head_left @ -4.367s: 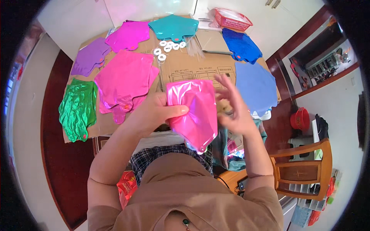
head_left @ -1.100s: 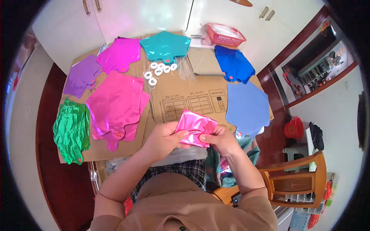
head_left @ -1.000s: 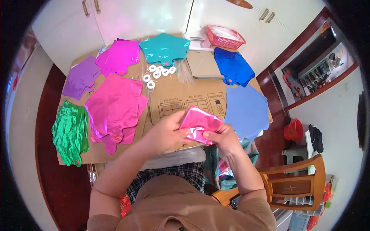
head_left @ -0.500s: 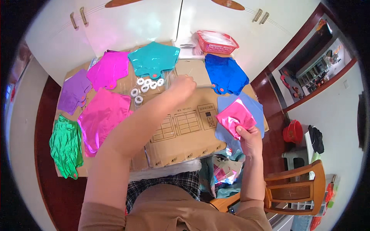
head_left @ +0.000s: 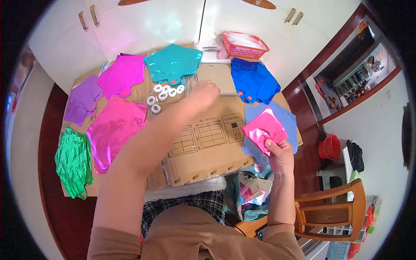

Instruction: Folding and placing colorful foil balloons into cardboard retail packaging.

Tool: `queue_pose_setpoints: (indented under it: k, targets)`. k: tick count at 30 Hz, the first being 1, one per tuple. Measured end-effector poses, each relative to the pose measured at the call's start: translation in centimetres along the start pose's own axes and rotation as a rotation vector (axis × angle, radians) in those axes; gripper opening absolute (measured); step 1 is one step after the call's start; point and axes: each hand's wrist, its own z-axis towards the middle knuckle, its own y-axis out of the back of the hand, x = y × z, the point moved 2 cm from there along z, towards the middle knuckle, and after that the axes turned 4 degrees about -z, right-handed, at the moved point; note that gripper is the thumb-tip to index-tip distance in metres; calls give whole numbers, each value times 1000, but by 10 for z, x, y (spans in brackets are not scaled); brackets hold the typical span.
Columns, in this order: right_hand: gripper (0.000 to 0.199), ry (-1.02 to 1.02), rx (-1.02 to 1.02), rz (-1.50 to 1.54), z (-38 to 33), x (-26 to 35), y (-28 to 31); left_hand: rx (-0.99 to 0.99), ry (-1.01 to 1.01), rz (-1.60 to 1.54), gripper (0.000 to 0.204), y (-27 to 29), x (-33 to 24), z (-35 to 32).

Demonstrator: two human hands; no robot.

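My right hand (head_left: 281, 157) grips a folded, shiny pink foil balloon (head_left: 266, 130), thumb on top, above a flat pale-blue foil piece (head_left: 291, 125). Stretched across the cardboard, my left hand (head_left: 204, 96) is closed at the far middle, beside thin clear strips (head_left: 190, 83). Whatever its fingers pinch is too small to make out. Several white ribbon rolls (head_left: 172, 92) lie to its left. Around the cardboard are flat star-shaped foil balloons: teal (head_left: 173, 63), magenta (head_left: 123, 76), purple (head_left: 82, 99), hot pink (head_left: 117, 130), crinkled green (head_left: 73, 160) and dark blue (head_left: 255, 80).
The things lie on a cardboard-topped table (head_left: 208, 167). A red basket (head_left: 245, 52) with white contents stands at the back against white cabinets (head_left: 147, 26). An open bag (head_left: 234, 195) of foil packets sits below the front edge, near a wooden chair (head_left: 329, 197) at right.
Both hands stay nearly where they were, the right still holding the folded pink balloon. The view has shifted very slightly.
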Motion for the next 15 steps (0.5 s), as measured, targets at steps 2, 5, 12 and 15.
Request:
queue_pose_setpoints:
  k: [2, 5, 12, 15]
  targets:
    - [24, 8, -6, 1, 0, -2, -1, -14, 9, -5, 14, -2, 3, 1]
    - [19, 29, -47, -9, 0, -1, -5, 40, 155, -172, 15, 4, 3, 7]
    - [15, 23, -69, 4, -1, 3, -12, 55, 529, -773, 21, 18, 16, 8]
    - [19, 43, -86, 8, 1, 7, -11, -40, 502, -920, 20, 38, 11, 15]
